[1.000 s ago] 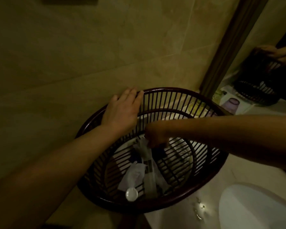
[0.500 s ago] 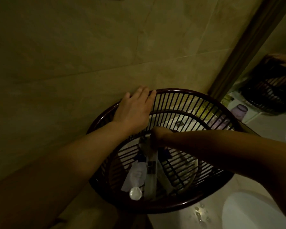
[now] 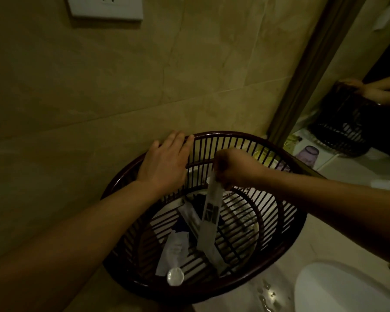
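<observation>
A dark slatted basket stands tilted on the counter against the tiled wall. My left hand rests over its far rim with the fingers laid on the slats. My right hand pinches the top end of a long clear packet with a dark label, and the packet hangs down into the basket. On the basket floor lie a white sachet, a small round clear cap and another clear wrapper.
A white sink basin sits at the lower right, with water drops on the counter beside it. A mirror in a dark frame is on the right, reflecting the basket and a purple cup. A wall socket is top left.
My right hand has risen from the basket floor to near the rim, lifting the long clear packet upright. The left hand has stayed on the rim.
</observation>
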Motion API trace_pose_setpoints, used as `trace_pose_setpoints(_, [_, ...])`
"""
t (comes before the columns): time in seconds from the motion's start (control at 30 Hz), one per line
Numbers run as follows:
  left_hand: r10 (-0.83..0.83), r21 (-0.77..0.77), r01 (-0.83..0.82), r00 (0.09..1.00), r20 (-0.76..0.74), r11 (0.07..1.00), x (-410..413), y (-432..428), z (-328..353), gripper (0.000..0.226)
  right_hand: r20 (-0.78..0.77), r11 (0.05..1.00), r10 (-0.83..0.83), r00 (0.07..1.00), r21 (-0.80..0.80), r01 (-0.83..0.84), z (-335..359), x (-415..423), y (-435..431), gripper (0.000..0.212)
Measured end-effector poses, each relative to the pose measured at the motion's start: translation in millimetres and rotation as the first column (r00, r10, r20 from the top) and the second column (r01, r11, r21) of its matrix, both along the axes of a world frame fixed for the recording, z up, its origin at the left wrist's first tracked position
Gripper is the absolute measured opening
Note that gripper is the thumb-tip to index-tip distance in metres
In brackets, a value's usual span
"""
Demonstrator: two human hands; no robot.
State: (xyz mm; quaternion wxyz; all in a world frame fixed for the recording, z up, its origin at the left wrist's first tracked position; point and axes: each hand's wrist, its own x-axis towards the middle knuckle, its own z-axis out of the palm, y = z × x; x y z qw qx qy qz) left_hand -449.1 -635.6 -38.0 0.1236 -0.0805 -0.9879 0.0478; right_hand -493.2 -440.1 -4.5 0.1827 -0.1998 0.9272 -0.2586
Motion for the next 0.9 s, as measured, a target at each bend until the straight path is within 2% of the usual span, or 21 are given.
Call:
trace_pose_setpoints(0.1, [0.002, -0.008, -0.002, 1.000, 0.003, 1.000, -1, 1, 0, 0.080, -0.097, 0.990, -0.092, 0.991, -0.115, 0.081, 32, 4, 24, 0.009])
trace_pose_setpoints(0.2, [-0.003, -0.012, 0.003, 1.000, -0.002, 1.000, -1, 1, 0, 0.079, -0.165, 0.936, -0.245, 0.955, -0.295, 0.189, 58, 6, 45, 0.006])
trace_pose_setpoints(0.3, [0.002, -0.041, -0.002, 1.000, -0.001, 0.999, 0, 2, 0, 0.082, -0.124, 0.807, -0.399, 0.909, -0.519, 0.283, 76, 5, 65, 0.010])
trace_pose_setpoints(0.4, [0.015, -0.057, -0.015, 1.000, 0.001, 0.998, 0, 3, -1, 0.083, -0.061, 0.678, -0.479, 0.876, -0.659, 0.325, 90, 0, 85, 0.015])
trace_pose_setpoints(0.6, [0.020, -0.071, -0.021, 1.000, -0.016, 0.997, 3, 0, -3, 0.083, -0.035, 0.466, -0.626, 0.779, -0.818, 0.338, 100, -23, 131, 0.013])
trace_pose_setpoints(0.73, [0.003, -0.074, -0.005, 0.999, -0.034, 0.997, 2, -2, -4, 0.084, -0.003, 0.313, -0.785, 0.619, -0.865, 0.392, 86, -51, 164, 0.020])
trace_pose_setpoints(0.8, [-0.018, -0.070, 0.015, 0.999, -0.044, 0.997, 0, -3, -5, 0.085, -0.030, 0.321, -0.858, 0.513, -0.811, 0.489, 64, -69, 182, 0.017])
trace_pose_setpoints(0.87, [-0.030, -0.067, 0.027, 0.998, -0.050, 0.997, -1, -3, -6, 0.085, -0.186, 0.434, -0.878, 0.441, -0.696, 0.572, 35, -86, 193, 0.013])
trace_pose_setpoints(0.9, [-0.031, -0.067, 0.027, 0.998, -0.053, 0.997, -2, -3, -7, 0.086, -0.242, 0.486, -0.863, 0.443, -0.635, 0.601, 18, -93, 196, 0.014])
